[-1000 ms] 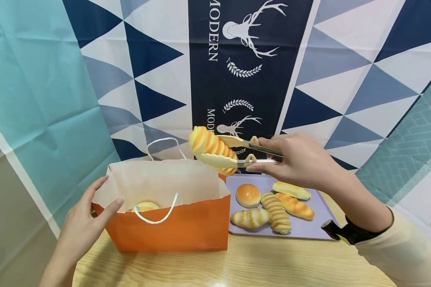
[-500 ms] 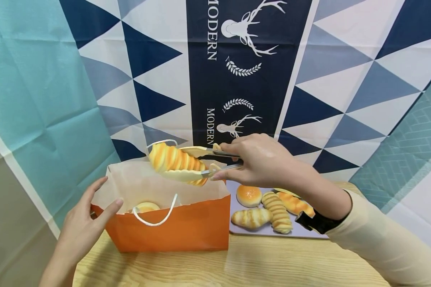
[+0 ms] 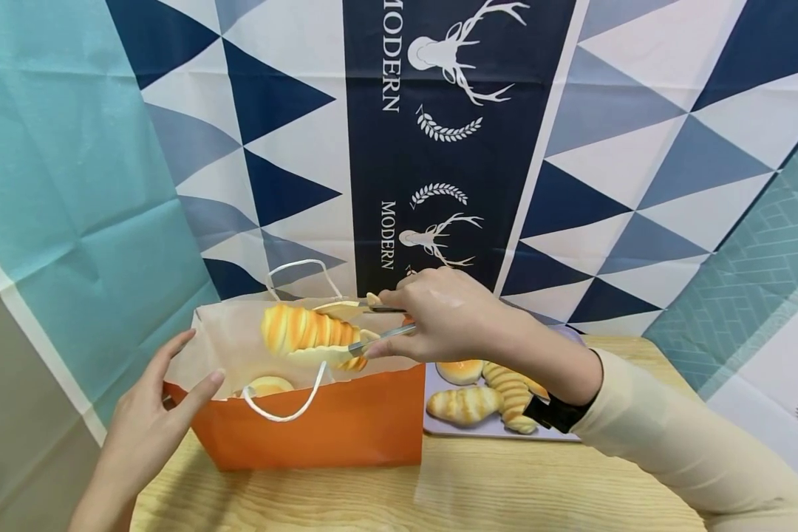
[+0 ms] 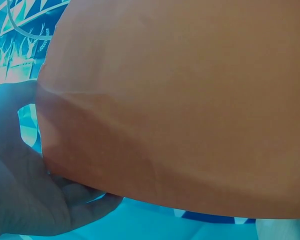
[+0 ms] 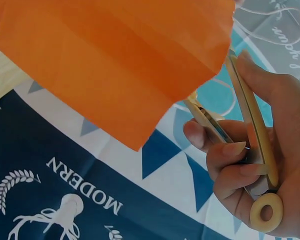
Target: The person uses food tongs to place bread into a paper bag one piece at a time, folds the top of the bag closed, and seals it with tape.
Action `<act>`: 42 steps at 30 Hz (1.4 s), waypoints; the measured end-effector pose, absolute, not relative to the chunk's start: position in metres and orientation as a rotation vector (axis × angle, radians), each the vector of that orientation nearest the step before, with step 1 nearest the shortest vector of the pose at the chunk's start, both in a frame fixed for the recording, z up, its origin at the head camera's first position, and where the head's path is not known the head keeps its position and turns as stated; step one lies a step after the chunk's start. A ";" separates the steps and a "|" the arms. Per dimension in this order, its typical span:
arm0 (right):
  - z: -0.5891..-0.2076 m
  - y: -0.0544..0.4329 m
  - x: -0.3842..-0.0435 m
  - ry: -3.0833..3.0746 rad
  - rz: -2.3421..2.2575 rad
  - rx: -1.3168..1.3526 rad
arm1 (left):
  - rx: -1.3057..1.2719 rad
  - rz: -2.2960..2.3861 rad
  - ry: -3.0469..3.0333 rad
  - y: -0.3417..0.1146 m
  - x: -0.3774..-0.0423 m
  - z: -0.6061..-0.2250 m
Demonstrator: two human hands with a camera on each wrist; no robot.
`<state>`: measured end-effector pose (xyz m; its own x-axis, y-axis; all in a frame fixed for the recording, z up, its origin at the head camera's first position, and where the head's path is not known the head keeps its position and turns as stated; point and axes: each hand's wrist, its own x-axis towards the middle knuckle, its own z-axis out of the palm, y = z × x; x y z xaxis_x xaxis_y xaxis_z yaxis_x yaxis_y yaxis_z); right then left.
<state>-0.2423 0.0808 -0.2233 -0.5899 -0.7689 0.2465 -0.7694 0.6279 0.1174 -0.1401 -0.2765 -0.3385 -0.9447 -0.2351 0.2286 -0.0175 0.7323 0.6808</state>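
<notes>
My right hand (image 3: 448,314) grips metal tongs (image 3: 339,309) with cream scalloped tips, thumb on one arm and fingers curled round the other in the right wrist view. Between the tips is a ridged yellow-orange bread roll (image 3: 299,329), held within the mouth of an orange paper bag (image 3: 319,432). My left hand (image 3: 148,414) holds the bag's left side by the rim, its thumb at the front edge. The left wrist view shows those fingers partly behind the bag's side panel (image 4: 170,110). A pale round bread piece (image 3: 269,385) lies inside the bag.
Right of the bag, a lavender tray (image 3: 434,380) bears a round bun (image 3: 461,372), a striped roll (image 3: 464,406) and a ridged long roll (image 3: 505,388); my right forearm hides part of it. White cord handles (image 3: 292,418) rise from the bag. A patterned cloth (image 3: 292,111) hangs behind.
My right hand has carried the tongs and bread roll leftward from above the tray side, then lowered them into the bag's mouth. My left hand stays at the bag's rim.
</notes>
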 end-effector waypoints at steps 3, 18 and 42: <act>-0.225 0.078 -0.242 -2.585 -0.005 1.257 | 0.198 -1.025 -2.638 -0.276 -0.140 -0.338; -0.223 0.085 -0.239 -2.601 0.050 1.202 | 0.194 -1.040 -2.626 -0.277 -0.137 -0.341; -0.213 0.198 -0.230 -2.564 0.239 1.012 | 0.190 -1.037 -2.634 -0.281 -0.138 -0.342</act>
<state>-0.2302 0.1983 -0.2131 -0.6721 -0.6229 0.4003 -0.6861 0.7273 -0.0202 -0.1382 -0.2811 -0.3425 -0.9453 -0.2309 0.2305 -0.0117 0.7301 0.6833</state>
